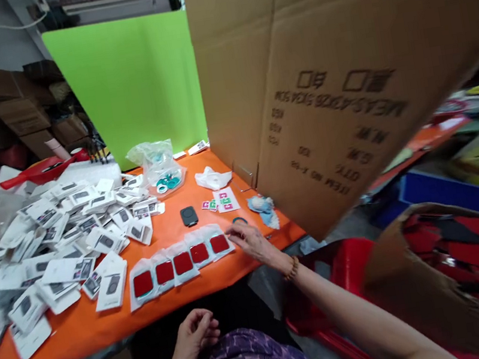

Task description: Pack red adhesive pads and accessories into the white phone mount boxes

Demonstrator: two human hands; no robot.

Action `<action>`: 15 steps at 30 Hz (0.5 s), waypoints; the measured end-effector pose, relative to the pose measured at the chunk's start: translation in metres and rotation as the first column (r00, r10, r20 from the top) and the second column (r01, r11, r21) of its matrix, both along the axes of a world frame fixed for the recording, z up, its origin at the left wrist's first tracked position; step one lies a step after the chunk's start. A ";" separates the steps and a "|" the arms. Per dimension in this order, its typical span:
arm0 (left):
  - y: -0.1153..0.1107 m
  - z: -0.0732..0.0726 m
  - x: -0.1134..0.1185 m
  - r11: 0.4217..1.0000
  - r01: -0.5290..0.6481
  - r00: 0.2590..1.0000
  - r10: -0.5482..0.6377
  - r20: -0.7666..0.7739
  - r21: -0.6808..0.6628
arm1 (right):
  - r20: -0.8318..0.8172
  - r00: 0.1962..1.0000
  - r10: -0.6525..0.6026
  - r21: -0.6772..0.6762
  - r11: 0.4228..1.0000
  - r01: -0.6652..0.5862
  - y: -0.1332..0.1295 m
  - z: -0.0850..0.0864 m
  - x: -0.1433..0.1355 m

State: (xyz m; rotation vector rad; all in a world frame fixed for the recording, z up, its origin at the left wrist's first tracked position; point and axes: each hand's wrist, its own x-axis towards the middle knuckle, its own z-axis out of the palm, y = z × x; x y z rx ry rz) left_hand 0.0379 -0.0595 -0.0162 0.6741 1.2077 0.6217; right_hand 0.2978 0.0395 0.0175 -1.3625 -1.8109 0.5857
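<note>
My right hand [254, 245] reaches over the table's front edge, fingers bent together. Its fingertips are at the right edge of the last white plastic sleeve [229, 251]; whether they pinch something is too small to tell. A dark red square [219, 243] lies on that sleeve. To its left, several more sleeves with red squares [182, 263] overlap in a row. My left hand [195, 335] is closed above my lap, fingers curled, with nothing visible in it. Behind the row lie a flat black device [189, 216] and a dark teal ring [239, 221].
Many white boxes [104, 242] are heaped on the orange table [187, 306] at left. A bag of teal rings [169, 181], printed cards [226, 200] and a blue-white cloth [263, 211] lie farther back. A tall cardboard panel [289, 32] rises at right, above a red stool [353, 264].
</note>
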 end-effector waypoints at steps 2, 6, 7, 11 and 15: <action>-0.001 -0.002 0.001 0.999 0.031 0.999 -0.031 0.008 -0.010 | -0.011 1.000 -0.011 0.014 1.000 0.011 -0.029 0.017 0.019; -0.004 0.002 0.009 0.995 0.097 0.995 -0.097 0.040 -0.014 | 0.005 0.988 -0.154 -0.005 0.988 0.154 -0.083 0.055 0.081; -0.006 0.004 0.011 0.995 0.103 0.994 -0.102 0.050 -0.012 | 0.003 0.976 -0.216 -0.010 0.976 0.216 -0.094 0.063 0.101; -0.011 0.011 0.020 0.992 0.122 0.990 -0.122 0.075 -0.003 | 0.008 0.874 -0.485 -0.019 0.874 0.485 -0.114 0.090 0.188; -0.015 0.012 0.020 0.989 0.144 0.987 -0.145 0.066 0.015 | 0.262 0.663 -0.702 0.002 0.687 0.727 -0.089 0.119 0.252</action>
